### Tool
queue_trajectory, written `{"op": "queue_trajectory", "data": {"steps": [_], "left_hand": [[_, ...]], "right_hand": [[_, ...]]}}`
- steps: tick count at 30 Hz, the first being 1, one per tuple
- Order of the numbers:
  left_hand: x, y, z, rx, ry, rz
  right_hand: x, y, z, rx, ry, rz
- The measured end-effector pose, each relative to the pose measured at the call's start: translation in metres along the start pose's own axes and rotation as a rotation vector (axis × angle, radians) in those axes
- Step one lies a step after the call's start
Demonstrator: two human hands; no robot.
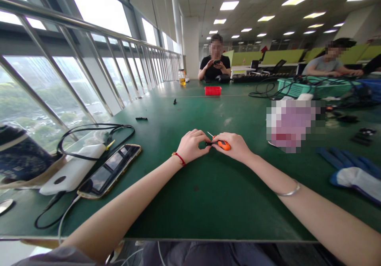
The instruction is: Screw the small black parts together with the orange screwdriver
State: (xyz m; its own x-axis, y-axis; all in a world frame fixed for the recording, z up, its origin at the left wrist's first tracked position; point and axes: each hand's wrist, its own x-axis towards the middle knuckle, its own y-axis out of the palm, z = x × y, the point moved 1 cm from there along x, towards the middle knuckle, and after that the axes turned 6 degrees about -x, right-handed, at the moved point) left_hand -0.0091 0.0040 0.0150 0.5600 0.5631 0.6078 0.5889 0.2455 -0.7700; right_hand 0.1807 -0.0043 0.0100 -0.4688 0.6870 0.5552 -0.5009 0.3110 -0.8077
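Observation:
Near the middle of the green table [190, 202], my left hand [191, 146] pinches a small black part [208, 143] between thumb and fingers. Its exact kind is too small to make out. My right hand [236, 146] is closed around a screwdriver [224, 145] with an orange and black handle. The thin metal shaft points up and to the left, beyond the fingers. The right fingertips meet the black part too, so both hands come together at it. Farther off on the tabletop lie two small black pieces, one long [141, 118] and one short [175, 101].
At left are a phone [111, 170], a white power bank [74, 166] and looped black cable [95, 126]. A red bin [212, 91] and a jar [182, 78] stand ahead. Rightward lie blue-and-white gloves [357, 176] and a green basket [315, 86] with cables. Two people sit beyond.

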Motion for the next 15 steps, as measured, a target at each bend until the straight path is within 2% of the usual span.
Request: {"op": "queue_trajectory", "data": {"steps": [6, 9, 15], "left_hand": [[0.0006, -0.0034, -0.0027, -0.010, -0.007, -0.036], [0.0006, -0.0047, -0.0037, 0.013, 0.011, -0.043], [0.0006, -0.0047, -0.0045, 0.003, 0.026, -0.004]], "right_hand": [[-0.0006, 0.0058, -0.0070, 0.230, 0.109, -0.010], [-0.0006, 0.0042, -0.0068, 0.192, 0.100, -0.024], [-0.0009, -0.0028, -0.0008, 0.053, -0.009, -0.015]]}}
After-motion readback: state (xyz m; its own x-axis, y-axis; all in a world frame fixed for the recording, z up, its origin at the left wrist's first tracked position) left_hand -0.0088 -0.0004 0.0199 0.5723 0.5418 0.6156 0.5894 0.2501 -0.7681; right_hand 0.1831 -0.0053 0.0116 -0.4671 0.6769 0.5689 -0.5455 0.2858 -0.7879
